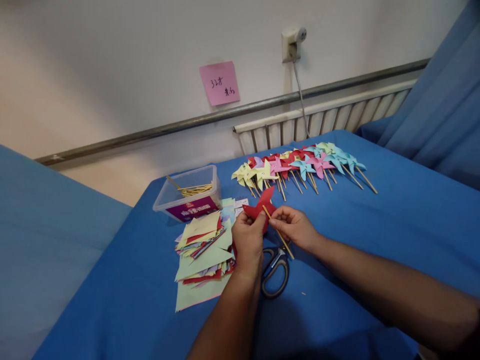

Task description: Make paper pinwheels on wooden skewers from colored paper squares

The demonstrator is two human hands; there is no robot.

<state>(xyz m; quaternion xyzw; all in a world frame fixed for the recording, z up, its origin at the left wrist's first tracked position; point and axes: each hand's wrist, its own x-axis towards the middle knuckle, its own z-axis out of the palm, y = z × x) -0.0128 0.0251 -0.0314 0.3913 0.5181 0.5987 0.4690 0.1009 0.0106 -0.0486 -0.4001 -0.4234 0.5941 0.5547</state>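
Note:
A red paper pinwheel is pinched in my left hand, its blades fanned out above the fingers. My right hand grips a thin wooden stick, whose upper end lies against the back of the pinwheel. Whether the stick is fastened there I cannot tell. Under my hands a pair of scissors with dark handles lies on the blue cloth, its blades partly hidden. Left of my left hand is a pile of coloured paper sheets.
Finished pinwheels in several colours lie in a row along the back of the blue-covered table. A clear plastic box holds wooden sticks. Behind stand a radiator and a plugged-in cord.

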